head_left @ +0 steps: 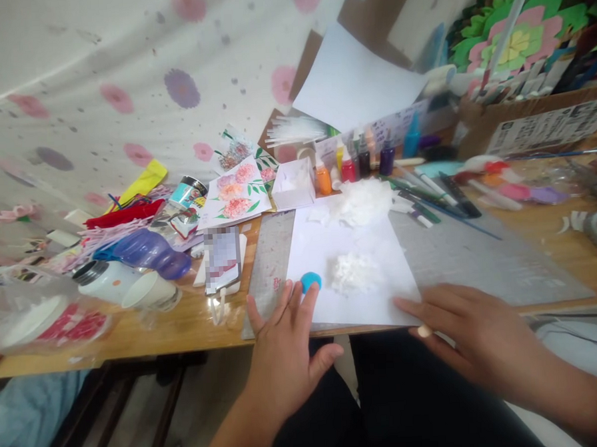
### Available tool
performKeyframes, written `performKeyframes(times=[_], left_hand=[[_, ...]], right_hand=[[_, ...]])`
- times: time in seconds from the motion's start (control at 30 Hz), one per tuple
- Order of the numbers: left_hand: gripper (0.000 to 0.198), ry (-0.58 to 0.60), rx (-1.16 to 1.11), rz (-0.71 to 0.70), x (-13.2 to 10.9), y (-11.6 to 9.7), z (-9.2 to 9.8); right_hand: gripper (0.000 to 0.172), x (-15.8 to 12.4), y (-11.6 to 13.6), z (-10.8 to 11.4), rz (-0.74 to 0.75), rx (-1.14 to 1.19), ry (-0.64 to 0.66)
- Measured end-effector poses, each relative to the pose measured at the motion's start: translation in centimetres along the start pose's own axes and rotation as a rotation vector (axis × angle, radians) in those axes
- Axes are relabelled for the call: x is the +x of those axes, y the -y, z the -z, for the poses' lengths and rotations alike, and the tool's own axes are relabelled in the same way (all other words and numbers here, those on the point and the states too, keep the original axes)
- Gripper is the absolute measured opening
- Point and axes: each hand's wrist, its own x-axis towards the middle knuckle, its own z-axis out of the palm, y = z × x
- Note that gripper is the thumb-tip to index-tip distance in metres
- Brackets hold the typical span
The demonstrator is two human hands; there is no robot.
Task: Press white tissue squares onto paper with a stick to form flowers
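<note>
Left hand (280,348) lay open, its grip empty, fingertips at a blue cap (310,281) on the white sheet (320,249). Right hand (477,337) lay flat and open on the sheet's near corner. White fluff (354,272) sat just beside the cap. Print on the box (548,127) was too blurred to read.

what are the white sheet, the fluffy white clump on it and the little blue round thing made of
White sheet: paper by its look, matte, thin, lying flat with crisp edges. Fluffy clump: probably cotton wool or shredded tissue, soft ragged outline; blur leaves it open. Blue round thing: likely plastic, smooth even colour.
</note>
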Motion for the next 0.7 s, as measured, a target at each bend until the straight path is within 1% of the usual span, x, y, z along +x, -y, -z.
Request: performKeyframes(times=[0.1, 0.27, 0.37, 0.47, 0.63, 0.7], left_hand=[[0.071, 0.001, -0.030, 0.045, 0.1, -0.2, 0.0], [0.071, 0.033, -0.108, 0.070, 0.7, -0.3, 0.0], [0.071, 0.030, -0.144, 0.098, 1.1, 0.1, 0.3], [0.072, 0.060, -0.206, 0.096, 1.4, 0.7, 0.6], [0.061, 0.054, -0.367, 0.144, 2.0, 1.7, 0.9], [0.057, 0.055, -0.394, 0.147, 2.3, 1.9, 0.9]], right_hand=[[0.032, 0.0, 0.0, 0.0, 0.005, -0.008, 0.000], [0.035, 0.1, -0.1, 0.1, 0.049, -0.038, -0.007], [0.035, 0.2, -0.1, 0.2, 0.068, -0.047, -0.015], [0.034, 0.2, -0.1, 0.1, 0.074, -0.039, -0.032], [0.035, 0.2, -0.1, 0.0, 0.053, -0.029, -0.025], [0.034, 0.3, -0.1, 0.1, 0.041, -0.022, -0.024]])
